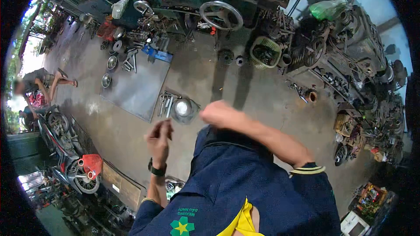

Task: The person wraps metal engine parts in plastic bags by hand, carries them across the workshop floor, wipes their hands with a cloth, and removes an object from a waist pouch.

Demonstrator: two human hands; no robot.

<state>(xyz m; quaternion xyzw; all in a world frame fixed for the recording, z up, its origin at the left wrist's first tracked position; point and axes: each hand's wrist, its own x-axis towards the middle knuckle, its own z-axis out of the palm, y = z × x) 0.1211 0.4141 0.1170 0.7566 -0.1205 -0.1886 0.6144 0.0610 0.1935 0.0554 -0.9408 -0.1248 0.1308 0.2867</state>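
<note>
My left hand (159, 139), with a dark watch on its wrist, is raised in front of my left side. Its fingers are slightly bent and look apart, with nothing visible in them; it is open. My right hand (216, 113) is held across my waist, blurred, its fingers turned from view. On the floor beyond my hands lie a round shiny metal part (182, 108) on a dark sheet and several wrenches (165, 105) beside it. Neither hand touches them.
A metal plate (133, 87) lies on the floor, with sockets and tools at its far edge. Ahead stands a machine with a handwheel (221, 15). A green basket (265, 52) and cluttered machinery are on the right. Left are a motorcycle (65, 161) and a seated person (37, 83).
</note>
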